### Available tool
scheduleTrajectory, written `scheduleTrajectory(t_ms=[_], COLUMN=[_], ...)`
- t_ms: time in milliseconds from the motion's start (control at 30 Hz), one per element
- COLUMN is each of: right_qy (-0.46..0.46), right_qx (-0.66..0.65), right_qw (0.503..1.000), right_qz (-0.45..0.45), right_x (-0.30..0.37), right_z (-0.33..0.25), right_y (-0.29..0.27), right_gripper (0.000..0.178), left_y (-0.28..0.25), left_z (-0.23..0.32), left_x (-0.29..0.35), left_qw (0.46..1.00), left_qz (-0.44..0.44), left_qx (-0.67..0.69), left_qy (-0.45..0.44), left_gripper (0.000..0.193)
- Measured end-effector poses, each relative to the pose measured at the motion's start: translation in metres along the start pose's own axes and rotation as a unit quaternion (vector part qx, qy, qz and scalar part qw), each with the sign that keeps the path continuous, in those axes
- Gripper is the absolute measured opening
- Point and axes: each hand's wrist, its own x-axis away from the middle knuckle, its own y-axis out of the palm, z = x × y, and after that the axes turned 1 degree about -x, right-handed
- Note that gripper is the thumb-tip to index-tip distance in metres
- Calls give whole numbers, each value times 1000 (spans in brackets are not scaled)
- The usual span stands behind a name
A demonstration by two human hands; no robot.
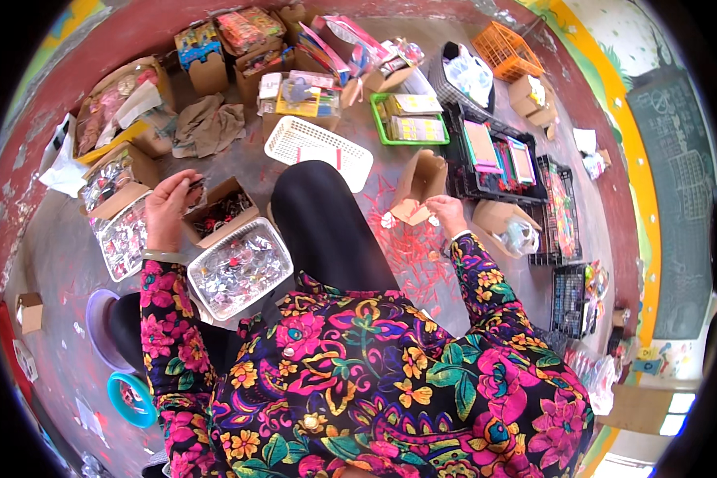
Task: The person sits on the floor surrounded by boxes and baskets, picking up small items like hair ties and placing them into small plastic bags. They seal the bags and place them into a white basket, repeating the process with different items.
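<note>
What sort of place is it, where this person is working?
Perhaps a classroom also used for storing goods: a chalkboard is on the wall, while an orange crate and a green basket stand on the floor.

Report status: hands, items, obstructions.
Left fingers pinching small dark item by open carton. Right fingers at edge of brown box, grip unclear. Nothing visibly in the way.

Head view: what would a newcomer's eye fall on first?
Probably the vivid floral top, which fills the lower middle against the grey floor. Next, the spread hands: the left hand pinches a small dark item left of centre, and the right hand is by the near end of an open cardboard box. The orange crate at upper right also stands out.
</note>
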Motion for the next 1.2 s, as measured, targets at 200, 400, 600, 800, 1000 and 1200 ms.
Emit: scheduleTrajectory(t_ms=[200,400,600,800,1000,1200], right_qy=[-13,-42,-14,-21,79,-93], right_qx=[123,235,264,364,325,468], right_qw=[991,971,964,931,942,878], right_qz=[45,14,18,-2,-4,-21], right_x=[2,1,5,2,-1,-7], right_z=[81,115,118,134,134,172], right_y=[4,11,21,13,24,7], right_gripper=[16,22,17,17,18,21], left_y=[-7,-10,-9,1,-3,-1], left_z=[-7,-13,-12,-12,-7,-9], left_x=[2,0,1,0,4,2], left_qw=[1000,999,998,998,997,998], left_qz=[15,13,11,5,16,8], left_qx=[-17,-40,-55,-52,-67,-62], left_qy=[-17,-29,-39,-39,-37,-29], left_gripper=[23,23,23,22,22,21])
